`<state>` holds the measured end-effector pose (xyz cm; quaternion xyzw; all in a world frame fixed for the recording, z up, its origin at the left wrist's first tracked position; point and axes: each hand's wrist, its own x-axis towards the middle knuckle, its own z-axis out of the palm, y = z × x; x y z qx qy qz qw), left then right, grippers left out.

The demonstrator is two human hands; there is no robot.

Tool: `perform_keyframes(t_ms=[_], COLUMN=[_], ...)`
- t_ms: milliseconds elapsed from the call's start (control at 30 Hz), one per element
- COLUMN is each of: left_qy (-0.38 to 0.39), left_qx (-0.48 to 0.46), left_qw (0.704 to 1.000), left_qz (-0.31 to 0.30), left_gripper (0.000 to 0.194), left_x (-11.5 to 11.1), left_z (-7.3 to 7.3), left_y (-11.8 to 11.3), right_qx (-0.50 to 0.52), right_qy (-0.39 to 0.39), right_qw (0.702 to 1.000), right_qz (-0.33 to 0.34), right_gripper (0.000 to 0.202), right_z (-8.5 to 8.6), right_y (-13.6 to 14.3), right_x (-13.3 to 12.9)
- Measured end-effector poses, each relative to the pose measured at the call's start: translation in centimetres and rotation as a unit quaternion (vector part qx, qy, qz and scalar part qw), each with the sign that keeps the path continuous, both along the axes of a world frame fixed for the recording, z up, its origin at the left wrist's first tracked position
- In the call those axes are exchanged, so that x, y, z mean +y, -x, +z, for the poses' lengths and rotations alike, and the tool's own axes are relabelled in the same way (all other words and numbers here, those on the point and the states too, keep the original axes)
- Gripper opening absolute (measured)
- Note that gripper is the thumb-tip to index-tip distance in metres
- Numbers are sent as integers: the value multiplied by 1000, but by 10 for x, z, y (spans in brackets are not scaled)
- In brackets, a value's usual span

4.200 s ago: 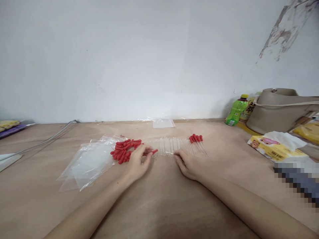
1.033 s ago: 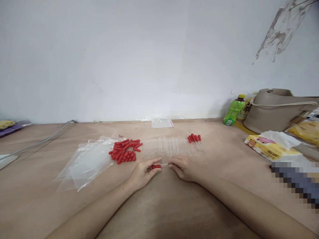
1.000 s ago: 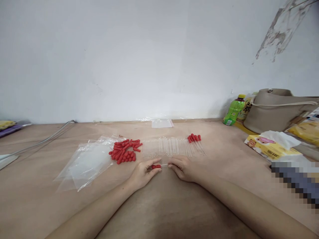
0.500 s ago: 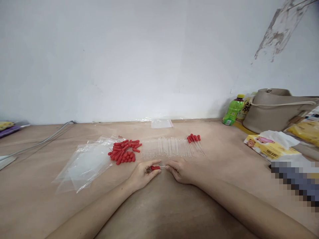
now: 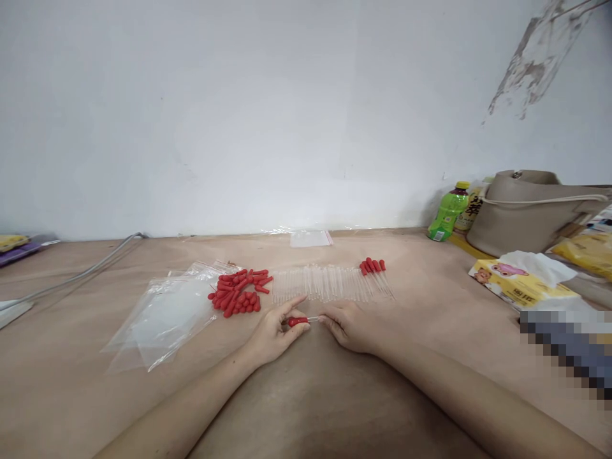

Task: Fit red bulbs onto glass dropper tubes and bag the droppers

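Observation:
A red rubber bulb (image 5: 297,322) lies across the fingers of my left hand (image 5: 273,333), its index finger lifted off and the thumb beneath it. From the bulb's right end a thin clear tube (image 5: 313,319) runs to my right hand (image 5: 348,325), which pinches it between thumb and fingertips. Beyond my hands a row of clear tubes (image 5: 325,282) lies side by side. To its left is a pile of red bulbs (image 5: 236,293); at its right end lie several tubes with red bulbs fitted (image 5: 371,265).
Clear plastic bags (image 5: 167,319) lie left of the bulbs, and a small bag (image 5: 310,239) near the wall. A grey cable (image 5: 100,262) is far left. At right are a green bottle (image 5: 447,213), a beige bag (image 5: 516,217) and a yellow tissue pack (image 5: 526,284).
My left index finger has lifted away from the red bulb, showing more of it. My right hand has stayed nearly in place with its pinch on the tube.

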<state>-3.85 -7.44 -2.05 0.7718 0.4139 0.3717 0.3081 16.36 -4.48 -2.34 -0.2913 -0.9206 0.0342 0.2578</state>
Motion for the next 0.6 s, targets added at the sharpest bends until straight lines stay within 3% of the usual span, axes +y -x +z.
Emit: perform_keyframes(t_ms=[267, 600], left_qy=[4, 31], left_qx=[47, 43], left_qw=[999, 998], left_qz=[-9, -25], left_gripper=[49, 51], left_x=[-4, -3], left_z=[-1, -1], left_y=[-1, 0], right_qx=[3, 6], right_qy=[-25, 6], right_qw=[999, 1000], right_qz=[44, -3], right_gripper=[21, 23], right_z=[1, -4], right_y=[-2, 4], right_x=[-1, -6])
